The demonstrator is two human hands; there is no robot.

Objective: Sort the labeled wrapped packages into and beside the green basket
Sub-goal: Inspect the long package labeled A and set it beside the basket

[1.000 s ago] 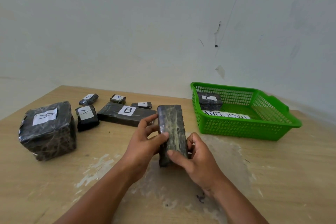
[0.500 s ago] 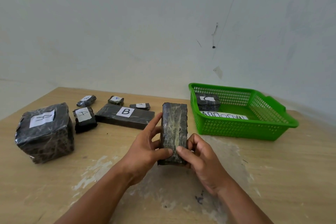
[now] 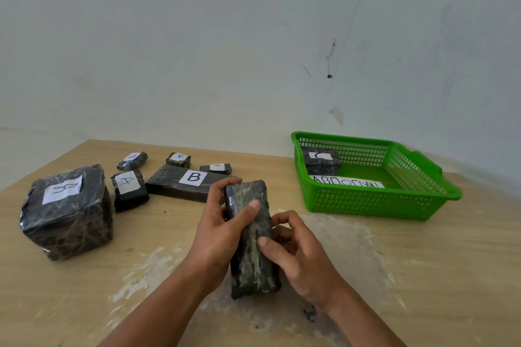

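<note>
Both hands hold a long black wrapped package [image 3: 251, 236] upright over the table's middle; no label shows on the side facing me. My left hand [image 3: 218, 236] grips its left edge with the thumb across the front. My right hand [image 3: 298, 253] pinches its right edge lower down. The green basket [image 3: 375, 200] stands at the right and holds one small package marked C [image 3: 321, 162] and a white paper strip [image 3: 348, 184]. To the left lie a flat package B [image 3: 186, 182], a package A [image 3: 129, 190] and a big cube package [image 3: 67, 211].
Three small labeled packages [image 3: 132, 160] [image 3: 178, 159] [image 3: 216, 168] lie in a row behind package B. The wooden table [image 3: 423, 276] has worn pale patches near me. A white wall stands right behind the table and basket.
The held package has tilted and come closer to me, its lower end now lower between my hands. My left thumb has slid up across its front.
</note>
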